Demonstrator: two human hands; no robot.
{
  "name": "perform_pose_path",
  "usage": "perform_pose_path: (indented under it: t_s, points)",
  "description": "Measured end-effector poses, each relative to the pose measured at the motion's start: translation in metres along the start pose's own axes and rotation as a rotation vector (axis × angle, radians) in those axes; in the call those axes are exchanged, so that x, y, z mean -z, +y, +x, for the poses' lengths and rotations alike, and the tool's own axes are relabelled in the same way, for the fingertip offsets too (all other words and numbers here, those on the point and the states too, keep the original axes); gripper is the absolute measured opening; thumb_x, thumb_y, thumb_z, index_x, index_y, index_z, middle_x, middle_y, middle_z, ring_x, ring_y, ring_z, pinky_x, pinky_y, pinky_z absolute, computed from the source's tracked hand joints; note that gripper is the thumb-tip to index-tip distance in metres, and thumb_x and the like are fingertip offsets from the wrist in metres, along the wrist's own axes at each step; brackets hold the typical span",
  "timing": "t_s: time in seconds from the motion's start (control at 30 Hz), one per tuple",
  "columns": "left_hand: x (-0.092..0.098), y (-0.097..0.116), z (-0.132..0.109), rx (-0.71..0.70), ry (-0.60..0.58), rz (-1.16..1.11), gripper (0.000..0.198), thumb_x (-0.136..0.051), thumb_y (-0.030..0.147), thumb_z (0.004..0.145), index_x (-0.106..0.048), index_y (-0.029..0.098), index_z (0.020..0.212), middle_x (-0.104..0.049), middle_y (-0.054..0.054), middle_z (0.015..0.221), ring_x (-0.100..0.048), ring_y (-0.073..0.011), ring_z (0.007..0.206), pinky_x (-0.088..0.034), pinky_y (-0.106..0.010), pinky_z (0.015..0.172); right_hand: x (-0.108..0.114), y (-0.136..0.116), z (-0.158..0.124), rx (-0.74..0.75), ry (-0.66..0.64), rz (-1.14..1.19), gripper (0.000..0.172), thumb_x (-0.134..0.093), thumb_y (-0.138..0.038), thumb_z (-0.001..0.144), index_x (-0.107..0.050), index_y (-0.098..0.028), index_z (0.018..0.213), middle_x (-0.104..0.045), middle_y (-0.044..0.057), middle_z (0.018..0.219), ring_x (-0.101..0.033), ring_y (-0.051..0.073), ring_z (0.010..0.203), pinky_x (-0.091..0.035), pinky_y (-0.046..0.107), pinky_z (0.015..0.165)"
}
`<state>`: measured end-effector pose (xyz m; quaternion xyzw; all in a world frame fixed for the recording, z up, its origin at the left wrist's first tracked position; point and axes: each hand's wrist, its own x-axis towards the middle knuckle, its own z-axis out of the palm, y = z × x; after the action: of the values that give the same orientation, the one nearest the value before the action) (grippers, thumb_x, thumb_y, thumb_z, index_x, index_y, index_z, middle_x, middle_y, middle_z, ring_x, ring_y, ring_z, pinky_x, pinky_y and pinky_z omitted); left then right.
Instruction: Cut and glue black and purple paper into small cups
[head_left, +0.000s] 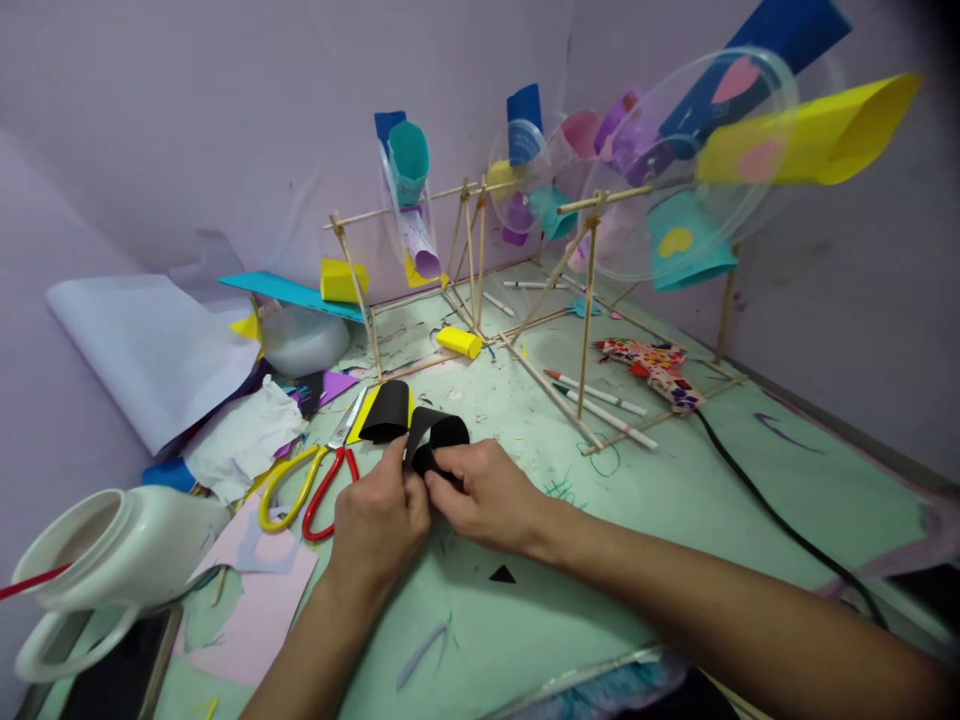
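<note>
Near the middle of the table, both hands pinch a curled strip of black paper (448, 430). My left hand (382, 510) grips its left end, with fingers closed. My right hand (487, 490) holds the rolled part between thumb and fingers. Just beyond my left hand lies a black paper roll (388, 410) on a piece of yellow paper. Scissors (330, 470) with one yellow and one red handle rest left of my left hand, blades pointing away. A small black paper triangle (502, 574) lies on the table in front of my right wrist.
Stick frames (589, 330) carrying clear discs with coloured paper cups stand at the back and right. A flower-patterned glue gun (660, 372) with a black cable lies right. At left are a white mug (142, 540), a phone (124, 670), pink paper scraps (262, 610) and crumpled tissue (247, 435).
</note>
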<state>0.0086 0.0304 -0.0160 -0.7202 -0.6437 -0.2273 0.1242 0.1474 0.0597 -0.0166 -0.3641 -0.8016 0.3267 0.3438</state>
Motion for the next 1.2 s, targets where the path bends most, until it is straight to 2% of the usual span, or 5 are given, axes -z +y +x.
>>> perform_pose_path:
  t_s: [0.27, 0.43, 0.7, 0.87, 1.2]
  points:
    - [-0.002, -0.001, 0.001, 0.161, -0.037, -0.074, 0.028, -0.042, 0.021, 0.073, -0.067, 0.015, 0.085, -0.062, -0.003, 0.049, -0.055, -0.0161, 0.042, -0.036, -0.024, 0.045, -0.003, 0.004, -0.001, 0.106, 0.065, 0.033, 0.023, -0.044, -0.012, 0.075, -0.040, -0.017, 0.053, -0.035, -0.005, 0.049, -0.029, 0.006, 0.045, -0.023, 0.020, 0.045]
    - [-0.004, 0.008, -0.001, 0.166, -0.076, 0.234, 0.024, -0.044, 0.024, 0.075, -0.060, 0.017, 0.058, -0.058, -0.006, 0.045, -0.053, -0.0190, 0.042, -0.025, -0.026, 0.044, -0.007, 0.006, -0.001, 0.025, 0.076, 0.027, 0.024, -0.044, -0.013, 0.075, -0.039, -0.017, 0.052, -0.034, -0.006, 0.047, -0.029, 0.006, 0.044, -0.022, 0.021, 0.045]
    - [0.002, 0.020, 0.000, 0.196, -0.240, 0.398, 0.029, -0.043, 0.032, 0.081, -0.063, 0.017, 0.066, -0.064, -0.009, 0.054, -0.062, -0.0258, 0.052, -0.019, -0.027, 0.044, -0.017, 0.007, 0.001, -0.131, 0.122, -0.055, 0.020, -0.046, -0.015, 0.074, -0.046, -0.016, 0.055, -0.038, -0.005, 0.046, -0.029, 0.007, 0.043, -0.019, 0.022, 0.044]
    - [-0.001, 0.016, 0.000, 0.178, -0.147, 0.367, 0.031, -0.045, 0.036, 0.079, -0.063, 0.018, 0.062, -0.063, -0.008, 0.052, -0.061, -0.0257, 0.050, -0.021, -0.028, 0.044, -0.015, 0.010, 0.005, -0.212, 0.158, 0.029, 0.021, -0.047, -0.014, 0.073, -0.047, -0.016, 0.053, -0.041, -0.005, 0.046, -0.031, 0.007, 0.043, -0.021, 0.021, 0.044]
    - [0.015, -0.012, 0.003, 0.392, 0.138, -0.215, 0.033, -0.040, 0.035, 0.084, -0.061, 0.017, 0.066, -0.062, -0.003, 0.059, -0.057, -0.0155, 0.059, -0.037, -0.025, 0.058, 0.024, 0.040, 0.037, -0.625, 0.244, 0.806, 0.009, -0.048, -0.012, 0.076, -0.053, -0.015, 0.069, -0.054, -0.003, 0.050, -0.051, 0.008, 0.035, -0.042, 0.018, 0.034]
